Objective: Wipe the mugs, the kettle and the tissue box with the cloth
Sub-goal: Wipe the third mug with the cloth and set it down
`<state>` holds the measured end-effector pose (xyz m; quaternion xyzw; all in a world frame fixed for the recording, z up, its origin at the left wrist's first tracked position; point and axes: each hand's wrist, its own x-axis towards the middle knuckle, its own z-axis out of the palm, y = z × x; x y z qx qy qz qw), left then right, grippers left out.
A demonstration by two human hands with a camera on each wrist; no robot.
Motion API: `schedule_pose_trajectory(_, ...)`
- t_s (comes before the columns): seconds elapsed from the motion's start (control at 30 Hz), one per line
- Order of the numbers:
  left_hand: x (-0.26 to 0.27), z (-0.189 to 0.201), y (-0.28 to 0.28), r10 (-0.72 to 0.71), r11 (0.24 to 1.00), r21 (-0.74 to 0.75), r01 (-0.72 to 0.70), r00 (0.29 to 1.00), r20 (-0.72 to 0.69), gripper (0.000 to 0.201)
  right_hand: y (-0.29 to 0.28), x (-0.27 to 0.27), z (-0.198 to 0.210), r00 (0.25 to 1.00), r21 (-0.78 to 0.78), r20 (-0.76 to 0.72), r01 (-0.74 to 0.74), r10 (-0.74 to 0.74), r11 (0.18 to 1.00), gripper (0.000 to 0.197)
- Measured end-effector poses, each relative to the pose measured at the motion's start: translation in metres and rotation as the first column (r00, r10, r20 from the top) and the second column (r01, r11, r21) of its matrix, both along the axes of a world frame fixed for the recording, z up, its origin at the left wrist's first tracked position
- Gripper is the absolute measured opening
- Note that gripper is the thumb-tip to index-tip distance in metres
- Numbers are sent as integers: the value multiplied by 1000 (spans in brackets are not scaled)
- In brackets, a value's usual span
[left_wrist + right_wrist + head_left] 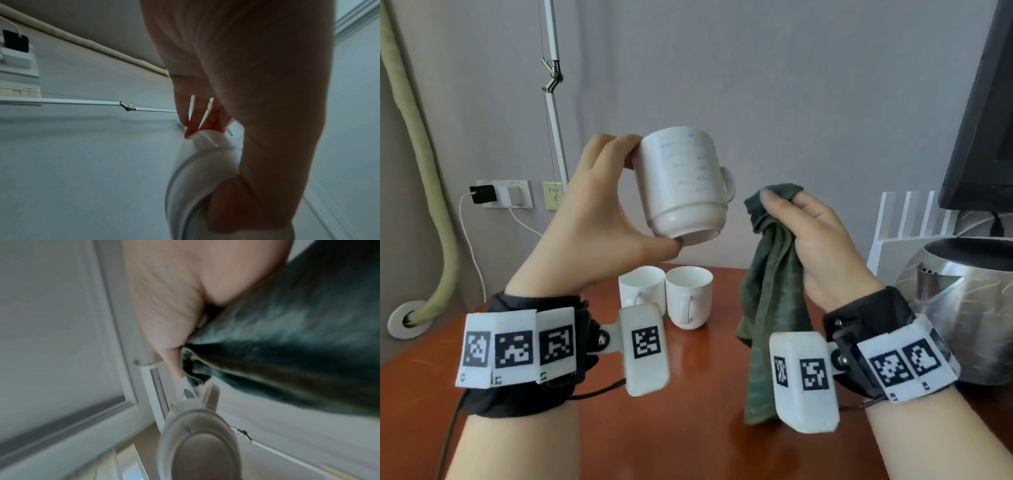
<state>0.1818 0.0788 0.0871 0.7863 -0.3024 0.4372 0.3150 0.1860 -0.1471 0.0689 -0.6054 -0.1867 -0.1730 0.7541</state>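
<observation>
**Mug raised, cloth ready**

While the left hand (599,212) grips a mug (683,185) tilted in the air, base toward the cloth (770,291), the right hand (822,246) clutches that cloth just beside it, apart. Two mugs (666,301) and the kettle (969,301) wait on the table (688,428); nothing blocks the wipe.

Left wrist: fingertips (190,129) on the rim, thumb at the base.

Right wrist: cloth (287,353) bunched in the hand, blurred.
</observation>
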Motion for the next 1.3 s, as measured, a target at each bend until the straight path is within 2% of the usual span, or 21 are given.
schedule_pose_trajectory(0.07,1,-1,2,3,1000,-16,-3,1000,-15,93,-1,1,1,982,61,-131,-126,133,990,19)
schedule_pose_trajectory(0.13,1,-1,4,6,1000,-23,-6,1000,-23,93,-5,0,4,946,42,-190,-258,261,965,34)
schedule_pose_trajectory(0.2,1,0,5,0,1000,-28,-1,1000,-30,94,-7,-1,4,955,-121,-210,-240,211,963,46)
schedule_pose_trajectory(0.27,1,0,6,-6,1000,-29,5,999,-36,95,-7,1,2,992,-372,-119,-78,36,925,46)
schedule_pose_trajectory(0.3,1,0,6,-6,1000,-28,5,999,-38,95,-8,2,1,998,-486,-48,14,-42,874,46)
schedule_pose_trajectory(0.37,0,1,6,0,1000,-27,-1,999,-41,95,-12,4,1,990,-672,87,138,-108,728,50)
schedule_pose_trajectory(0.47,0,1,6,2,1000,-29,-4,999,-46,96,-23,5,0,976,-864,159,212,-152,457,54)
schedule_pose_trajectory(0.5,0,0,5,1,1000,-26,-2,999,-45,96,-25,5,0,976,-881,152,206,-155,427,54)
schedule_pose_trajectory(0.67,1,0,4,-13,1000,-9,12,999,-45,95,-19,4,-1,977,-823,159,209,-141,528,53)
schedule_pose_trajectory(0.8,1,0,4,-19,1000,-11,19,999,-47,94,-16,9,-5,985,-804,116,171,-131,570,63)
schedule_pose_trajectory(0.87,2,0,5,-21,1000,-10,20,999,-44,93,-14,15,-12,993,-741,-29,54,-113,669,62)
schedule_pose_trajectory(0.93,3,-1,6,-13,1000,-9,12,999,-42,91,-11,22,-22,970,-686,-245,-170,-5,708,50)
schedule_pose_trajectory(0.97,4,-1,6,-11,1000,-10,11,999,-44,91,-11,25,-29,947,-682,-316,-268,56,680,38)
schedule_pose_trajectory(1.0,4,-1,6,-13,1000,-12,13,999,-46,91,-10,27,-35,926,-702,-356,-352,123,620,24)
schedule_pose_trajectory(1.03,4,-1,6,-19,1000,-14,18,999,-49,92,-9,30,-41,912,-733,-375,-403,169,548,30)
schedule_pose_trajectory(1.1,4,-1,6,-29,999,-17,28,998,-55,94,-7,34,-51,898,-794,-402,-439,179,421,62)
schedule_pose_trajectory(1.13,4,-1,6,-33,999,-17,32,998,-57,94,-7,36,-54,893,-813,-422,-448,154,372,66)
schedule_pose_trajectory(1.2,4,-1,6,-39,999,-14,38,998,-58,95,-7,39,-55,910,-857,-408,-411,79,311,51)
schedule_pose_trajectory(1.3,5,-1,6,-45,999,-18,44,997,-60,95,-8,38,-50,971,-968,-210,-189,-116,166,31)
